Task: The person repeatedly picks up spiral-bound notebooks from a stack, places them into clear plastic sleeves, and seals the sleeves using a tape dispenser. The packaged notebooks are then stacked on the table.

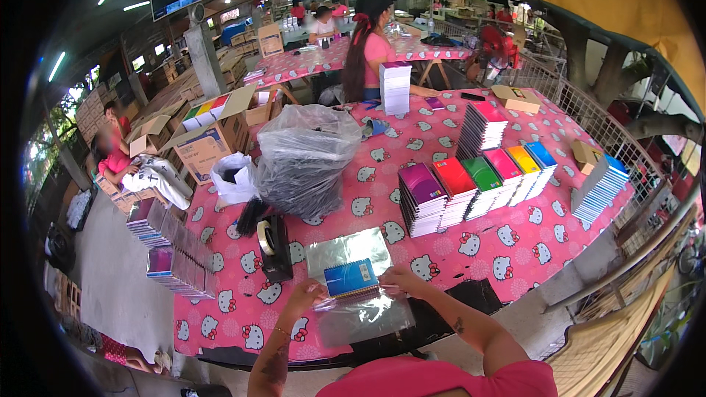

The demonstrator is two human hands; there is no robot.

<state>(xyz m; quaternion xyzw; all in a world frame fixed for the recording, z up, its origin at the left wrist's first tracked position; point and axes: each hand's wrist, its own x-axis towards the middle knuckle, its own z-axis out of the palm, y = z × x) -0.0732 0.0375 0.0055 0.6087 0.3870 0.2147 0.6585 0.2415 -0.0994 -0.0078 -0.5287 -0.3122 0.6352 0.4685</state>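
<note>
A small spiral notebook with a blue cover (349,277) lies in front of me, on or inside clear plastic film (368,323) that spreads above and below it. At the notebook's left edge, my left hand (309,292) has its fingers pinched on the film. My right hand (403,280) does the same by the right edge, its fingertips close to the notebook. Glare on the film hides exactly how it wraps the notebook. Left of the film stands a black tape dispenser (274,250) with a roll of tape.
Stacks of notebooks with purple (421,195), red, green and other covers stand to the right. A large grey plastic bag (309,154) sits at the back left beside a cardboard box (209,147). Wrapped stacks (176,268) line the left edge. A person (371,48) stands across the table.
</note>
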